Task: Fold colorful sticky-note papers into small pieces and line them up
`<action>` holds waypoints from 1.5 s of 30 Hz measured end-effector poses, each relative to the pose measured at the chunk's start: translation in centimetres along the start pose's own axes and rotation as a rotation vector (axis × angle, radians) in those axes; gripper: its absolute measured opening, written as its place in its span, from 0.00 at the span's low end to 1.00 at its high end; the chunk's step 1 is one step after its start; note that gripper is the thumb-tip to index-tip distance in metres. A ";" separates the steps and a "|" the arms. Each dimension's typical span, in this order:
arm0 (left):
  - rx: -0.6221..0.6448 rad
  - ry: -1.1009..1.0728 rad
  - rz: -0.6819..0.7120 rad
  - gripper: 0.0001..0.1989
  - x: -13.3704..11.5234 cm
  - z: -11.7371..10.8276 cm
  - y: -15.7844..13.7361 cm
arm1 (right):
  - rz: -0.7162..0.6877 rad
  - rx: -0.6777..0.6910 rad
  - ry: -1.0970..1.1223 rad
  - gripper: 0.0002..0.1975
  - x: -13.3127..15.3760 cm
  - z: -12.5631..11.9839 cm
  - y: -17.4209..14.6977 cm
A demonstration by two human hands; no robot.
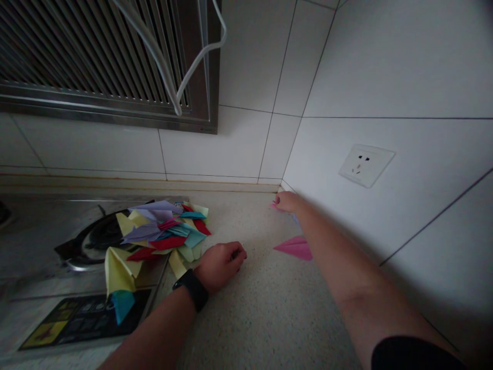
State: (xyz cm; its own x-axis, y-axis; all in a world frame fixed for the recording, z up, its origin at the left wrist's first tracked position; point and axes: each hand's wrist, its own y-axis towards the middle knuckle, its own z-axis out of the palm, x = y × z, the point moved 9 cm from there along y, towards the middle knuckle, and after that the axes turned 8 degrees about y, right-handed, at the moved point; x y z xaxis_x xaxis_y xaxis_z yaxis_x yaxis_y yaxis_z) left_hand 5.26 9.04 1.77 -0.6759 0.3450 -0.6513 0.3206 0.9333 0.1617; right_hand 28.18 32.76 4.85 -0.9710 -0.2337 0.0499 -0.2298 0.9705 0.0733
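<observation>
Right arm reaching deep into the corner now, and my right hand [287,200] is down low by the meeting of the walls, fingers closed narrow on a bit of pink paper [273,206]; it's small and dim on my feed, so I'd only say it looks pinched. Just nearer to me, a pink paper plane [293,247] lies on the speckled countertop [246,318], nose to the left, its tail end hidden by my forearm. Between those two, a sliver of lilac paper [296,220] peeks out beside the arm.

Over to my left hand [221,264]: fingers curled in, black watch [194,289] at the wrist, and I cannot tell whether anything sits inside that curl. Just beside it, a heap of folded papers [165,231] in lilac, red, yellow, teal and pale green spills from the stove burner [96,240] onto the counter. A yellow folded paper [118,270] sits at its near edge, a teal one [123,307] touching below. Up top, a white cable [175,97] hangs before the range hood [206,121].
</observation>
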 end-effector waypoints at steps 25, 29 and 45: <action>0.043 0.006 -0.018 0.14 0.1 0.3 0.0 | 0.217 -0.112 -0.041 0.21 -3.1 -1.7 0.3; 0.056 0.004 -0.020 0.15 0.1 0.4 0.0 | 0.223 -0.128 -0.053 0.23 -3.0 -2.2 0.2; 0.035 0.137 0.001 0.13 -0.5 -0.2 -0.2 | 0.078 0.053 -0.148 0.12 -1.3 -0.8 -0.6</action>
State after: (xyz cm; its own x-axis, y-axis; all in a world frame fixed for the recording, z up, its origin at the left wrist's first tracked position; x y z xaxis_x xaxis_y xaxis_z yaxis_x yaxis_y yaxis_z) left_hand 5.41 8.71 2.18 -0.7591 0.3588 -0.5431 0.3428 0.9297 0.1350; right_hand 29.66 32.39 5.51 -0.9842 -0.1500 -0.0937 -0.1527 0.9880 0.0224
